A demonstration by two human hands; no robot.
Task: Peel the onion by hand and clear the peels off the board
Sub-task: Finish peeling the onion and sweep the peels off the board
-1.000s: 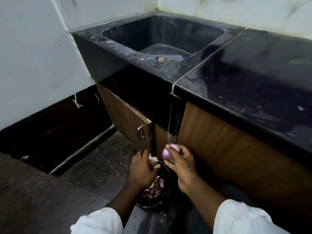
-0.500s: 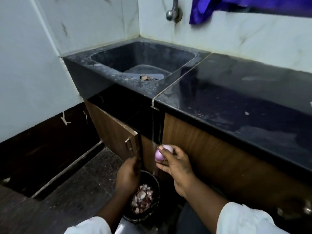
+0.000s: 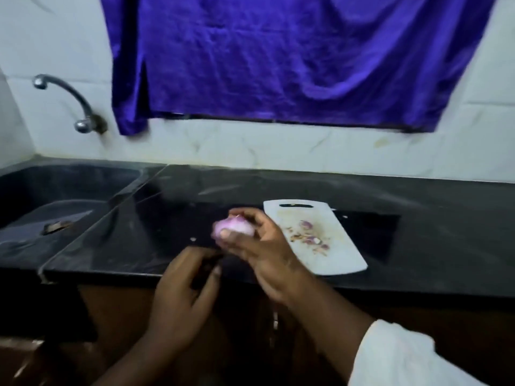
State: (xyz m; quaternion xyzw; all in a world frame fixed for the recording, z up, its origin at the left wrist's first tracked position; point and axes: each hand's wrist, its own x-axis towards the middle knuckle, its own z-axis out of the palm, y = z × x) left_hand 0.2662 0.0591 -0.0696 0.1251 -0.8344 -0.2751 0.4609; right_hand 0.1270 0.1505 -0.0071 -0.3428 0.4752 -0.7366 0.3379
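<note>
My right hand (image 3: 262, 246) grips a peeled pinkish onion (image 3: 232, 228) above the black counter, just left of the white cutting board (image 3: 334, 257). Small bits of purple and brown peel (image 3: 306, 236) lie scattered on the middle of the board. At the counter's front edge, lower and to the left, my left hand (image 3: 181, 296) hangs with loosely curled fingers, and I see nothing in it. The picture is motion-blurred.
The black counter (image 3: 418, 218) stretches to the right. A dark sink (image 3: 55, 196) is sunk in at the left, with a metal tap (image 3: 69, 101) on the wall above it. A blue cloth (image 3: 278, 57) hangs over the window. Wooden cabinet fronts sit below the counter.
Both hands rose from over the floor bin of peels to counter height. My left hand let go of the peels there. The view swung up to the counter and board.
</note>
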